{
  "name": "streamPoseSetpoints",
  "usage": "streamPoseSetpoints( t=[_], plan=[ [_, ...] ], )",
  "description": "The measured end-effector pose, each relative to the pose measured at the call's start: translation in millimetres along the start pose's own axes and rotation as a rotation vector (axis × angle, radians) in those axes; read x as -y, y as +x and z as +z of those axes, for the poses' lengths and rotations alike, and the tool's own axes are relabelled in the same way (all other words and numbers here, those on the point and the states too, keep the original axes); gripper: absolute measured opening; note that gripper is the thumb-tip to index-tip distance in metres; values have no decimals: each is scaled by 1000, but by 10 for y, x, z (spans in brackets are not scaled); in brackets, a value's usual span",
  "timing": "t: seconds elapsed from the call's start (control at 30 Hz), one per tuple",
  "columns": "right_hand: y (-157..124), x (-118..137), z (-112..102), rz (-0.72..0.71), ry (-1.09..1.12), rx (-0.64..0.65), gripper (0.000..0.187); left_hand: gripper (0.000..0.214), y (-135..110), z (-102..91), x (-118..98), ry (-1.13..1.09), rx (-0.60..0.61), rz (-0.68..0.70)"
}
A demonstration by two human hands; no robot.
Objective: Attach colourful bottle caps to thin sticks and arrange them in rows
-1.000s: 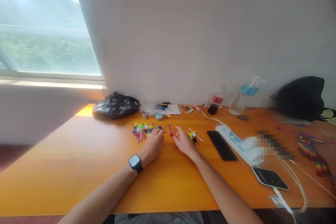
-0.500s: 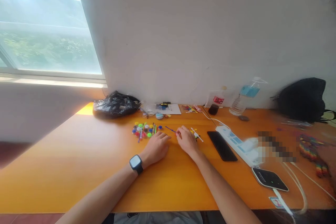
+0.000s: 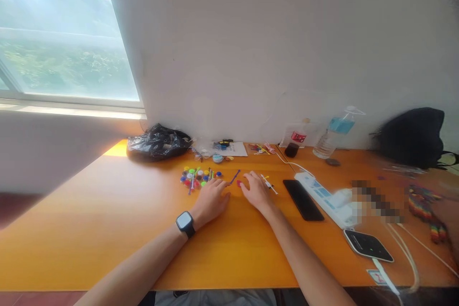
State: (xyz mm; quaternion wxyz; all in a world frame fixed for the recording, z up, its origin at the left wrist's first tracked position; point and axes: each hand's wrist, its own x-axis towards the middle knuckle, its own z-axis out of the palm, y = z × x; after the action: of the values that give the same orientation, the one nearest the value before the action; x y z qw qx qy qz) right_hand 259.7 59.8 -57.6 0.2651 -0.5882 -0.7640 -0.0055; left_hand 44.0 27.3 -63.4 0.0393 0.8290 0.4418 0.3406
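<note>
A blue stick-like piece (image 3: 235, 176) slants between my two hands, its lower end close to the fingertips of my left hand (image 3: 211, 198). That hand rests low over the table with thumb and fingers apart, beside a cluster of small colourful round pieces and sticks (image 3: 195, 177). My right hand (image 3: 256, 191) has its thumb and fingers spread. A small red piece (image 3: 238, 183) is at its thumb tip; whether they touch is hard to tell. Partly hidden beyond the right hand lie white, yellow and black pieces (image 3: 269, 185).
A black phone (image 3: 303, 200) and a white power strip (image 3: 322, 198) lie right of my right hand. Behind are a black plastic bag (image 3: 158, 143), a paper sheet (image 3: 238, 148), a cola bottle (image 3: 294, 146) and a water bottle (image 3: 328, 138). A charging device (image 3: 369, 245) sits at front right.
The blue stick has swung round, its upper end now pointing right rather than left. My right hand's fingers have come apart from it, and the red piece shows more clearly. My left thumb has spread.
</note>
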Motion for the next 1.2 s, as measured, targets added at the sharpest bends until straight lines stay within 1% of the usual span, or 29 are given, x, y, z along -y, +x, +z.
streamPoseSetpoints(
  t=[0.1,0.2,0.27,0.33,0.4,0.47,0.53,0.6,0.63,0.67,0.73,0.8,0.9,0.93,1.07,1.1,1.2],
  plan=[
    [-4,14,19,-50,-4,38,8,27,2,-2,-10,1,6,-7],
    [-18,68,82,-57,150,51,3,29,2,7,-5,-11,7,-24],
    [-36,113,142,-53,303,57,6,31,0,25,6,-27,3,-36],
    [-61,158,207,-85,413,60,10,29,-3,47,22,-43,10,-47],
    [-86,194,263,-131,451,65,14,22,-6,63,42,-49,32,-68],
    [-103,220,300,-142,482,88,15,17,-6,60,62,-45,63,-88],
    [-114,247,309,-150,562,136,14,17,-2,34,77,-30,96,-100],
    [-123,284,288,-188,625,187,18,19,6,-12,82,2,117,-110],
    [-128,305,266,-211,621,209,21,21,11,-37,80,23,122,-114],
    [-131,324,236,-228,587,221,24,23,15,-62,77,41,124,-114],
    [-124,341,157,-231,448,208,27,25,19,-98,66,53,129,-106],
    [-93,301,62,-196,269,142,25,26,16,-105,52,51,128,-91],
    [-16,112,-73,-99,21,25,25,26,-8,-58,21,73,109,-66],
    [9,25,-107,-62,-44,12,28,25,-21,-33,8,84,106,-60],
    [72,-299,-172,48,-210,33,34,10,-74,46,-45,125,107,-97],
    [80,-354,-174,59,-233,44,34,12,-83,54,-51,142,105,-109],
    [95,-452,-161,74,-270,75,32,32,-93,61,-37,205,92,-118]
  ],
)
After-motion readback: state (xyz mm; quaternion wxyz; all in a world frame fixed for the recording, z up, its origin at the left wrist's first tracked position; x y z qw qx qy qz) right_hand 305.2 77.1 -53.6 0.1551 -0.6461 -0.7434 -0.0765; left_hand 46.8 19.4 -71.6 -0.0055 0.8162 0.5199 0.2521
